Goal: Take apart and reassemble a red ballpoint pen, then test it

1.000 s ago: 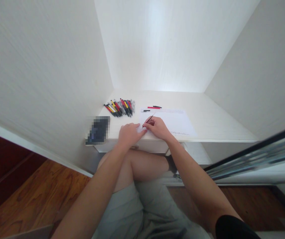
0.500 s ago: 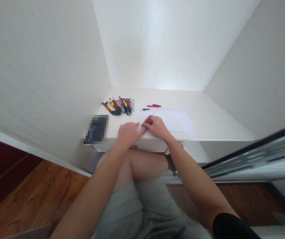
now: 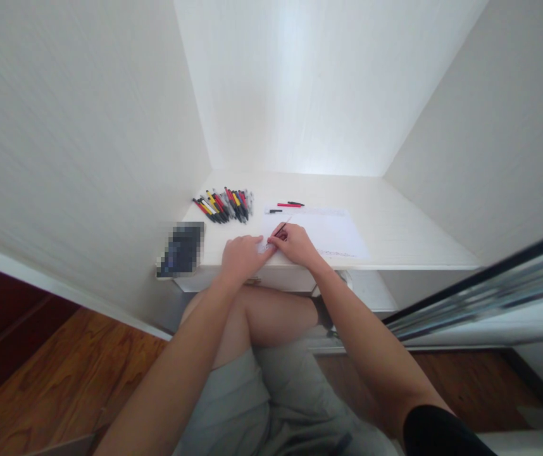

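We are gripping a thin pen (image 3: pixel 281 228) in our right hand (image 3: pixel 297 244) over the paper (image 3: pixel 333 231), while our left hand (image 3: pixel 240 256) is lying flat, released, on the desk (image 3: pixel 404 237).

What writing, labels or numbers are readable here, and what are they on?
None can be read.
Sheet of paper: faint marks by the pen in the right hand and along the near edge, too small.
Heap of pens: any print too small.
Dark flat object: blurred out.
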### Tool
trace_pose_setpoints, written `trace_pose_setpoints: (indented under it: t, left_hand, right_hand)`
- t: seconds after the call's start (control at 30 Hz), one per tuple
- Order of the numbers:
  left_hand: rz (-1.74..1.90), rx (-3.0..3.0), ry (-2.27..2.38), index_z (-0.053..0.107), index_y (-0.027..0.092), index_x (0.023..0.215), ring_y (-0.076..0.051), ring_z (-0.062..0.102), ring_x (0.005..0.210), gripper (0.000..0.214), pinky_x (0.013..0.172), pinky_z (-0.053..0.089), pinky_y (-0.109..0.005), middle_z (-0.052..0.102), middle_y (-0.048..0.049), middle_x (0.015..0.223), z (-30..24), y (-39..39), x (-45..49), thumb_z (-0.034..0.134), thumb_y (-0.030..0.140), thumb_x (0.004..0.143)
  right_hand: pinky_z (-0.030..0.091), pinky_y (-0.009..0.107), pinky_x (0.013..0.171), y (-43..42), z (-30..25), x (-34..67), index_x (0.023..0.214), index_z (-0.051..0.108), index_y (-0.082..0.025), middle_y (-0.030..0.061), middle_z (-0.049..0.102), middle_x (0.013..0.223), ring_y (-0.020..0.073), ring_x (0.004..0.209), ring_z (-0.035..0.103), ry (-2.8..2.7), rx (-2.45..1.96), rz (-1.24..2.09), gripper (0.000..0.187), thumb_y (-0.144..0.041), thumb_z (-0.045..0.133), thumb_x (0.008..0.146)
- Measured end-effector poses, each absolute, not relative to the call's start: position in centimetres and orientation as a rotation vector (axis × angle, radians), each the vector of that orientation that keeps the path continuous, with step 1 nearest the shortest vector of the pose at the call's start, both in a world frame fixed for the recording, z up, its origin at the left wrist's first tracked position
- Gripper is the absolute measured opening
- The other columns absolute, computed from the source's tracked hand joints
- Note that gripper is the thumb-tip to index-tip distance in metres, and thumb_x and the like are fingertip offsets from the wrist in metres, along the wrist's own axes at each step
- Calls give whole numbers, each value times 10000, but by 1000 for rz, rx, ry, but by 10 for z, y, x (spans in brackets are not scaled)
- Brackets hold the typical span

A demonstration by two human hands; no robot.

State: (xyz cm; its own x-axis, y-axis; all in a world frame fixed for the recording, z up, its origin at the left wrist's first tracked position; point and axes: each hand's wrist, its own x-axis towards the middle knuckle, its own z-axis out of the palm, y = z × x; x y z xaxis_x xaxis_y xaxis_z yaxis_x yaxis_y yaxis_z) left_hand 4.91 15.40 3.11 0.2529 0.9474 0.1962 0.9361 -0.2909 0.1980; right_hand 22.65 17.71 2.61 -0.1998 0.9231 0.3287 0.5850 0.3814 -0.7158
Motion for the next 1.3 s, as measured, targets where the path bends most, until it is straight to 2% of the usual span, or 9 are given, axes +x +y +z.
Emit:
trace_pose_setpoints:
  t: [0.47, 0.6, 0.7, 0.77, 0.83, 0.9, 1.07, 1.2, 1.3]
  left_hand:
    - [465, 2433, 1842, 751, 222, 1203, -313, 694, 1024, 623, 861, 490, -387, 751, -131, 1084, 29, 156, 48, 439, 707, 967]
    - [490, 2377, 1790, 717, 216, 1273, -319, 664, 1141, 570, 984, 480, -405, 725, -115, 1215, 28, 157, 46, 560, 650, 937]
    - [595, 2334, 1730, 632, 198, 1395, -324, 626, 1221, 649, 1053, 458, -408, 671, -109, 1336, 30, 155, 41, 659, 605, 890]
    - [679, 2276, 1675, 547, 210, 1478, -292, 665, 1130, 742, 984, 496, -372, 708, -94, 1252, 32, 155, 36, 710, 582, 856]
    - [742, 2207, 1643, 517, 221, 1499, -243, 694, 945, 754, 879, 525, -336, 742, -52, 1036, 36, 158, 31, 732, 534, 847]
    - [803, 2206, 1650, 577, 211, 1441, -217, 682, 867, 631, 874, 525, -327, 720, -28, 917, 42, 168, 28, 716, 433, 868]
    - [741, 2514, 1632, 731, 171, 1208, -243, 661, 1056, 352, 1021, 490, -362, 727, -79, 1094, 68, 230, 34, 570, 200, 895]
    - [438, 2559, 1706, 781, 196, 1089, -254, 671, 1073, 318, 1034, 497, -375, 745, -71, 1110, 86, 282, 48, 548, 152, 877]
    - [402, 2539, 1709, 794, 208, 1013, -259, 672, 1073, 241, 1032, 500, -389, 754, -62, 1082, 81, 298, 56, 601, 190, 870]
  right_hand:
    - [500, 304, 742, 176, 27, 227, 818, 705, -162, 78, 746, 836, 191, 779, 673, -1894, -1284, 573, 81, -234, 734, 843]
    - [516, 287, 691, 179, 26, 236, 847, 716, -169, 74, 759, 842, 189, 773, 691, -1681, -1156, 840, 178, -346, 736, 841]
    - [493, 265, 604, 183, 35, 250, 871, 725, -173, 84, 761, 903, 178, 749, 670, -1522, -1103, 911, 254, -423, 731, 830]
    - [475, 252, 574, 190, 49, 262, 869, 731, -173, 93, 756, 961, 167, 750, 649, -1471, -1067, 865, 272, -443, 727, 829]
    - [460, 241, 561, 206, 67, 271, 869, 737, -164, 102, 750, 998, 152, 742, 633, -1461, -1035, 797, 288, -450, 703, 855]
    - [450, 239, 553, 230, 84, 279, 883, 737, -146, 113, 747, 1032, 138, 716, 630, -1484, -1031, 749, 319, -452, 651, 903]
    - [502, 276, 689, 300, 91, 290, 978, 719, -144, 76, 758, 953, 132, 677, 643, -1628, -1093, 499, 290, -333, 499, 1001]
    - [511, 313, 781, 324, 62, 297, 991, 709, -168, 55, 753, 910, 174, 783, 673, -1633, -1196, 306, 258, -306, 490, 1003]
    - [509, 322, 787, 323, 48, 302, 992, 712, -178, 56, 755, 908, 196, 862, 692, -1709, -1170, 244, 247, -311, 505, 1002]
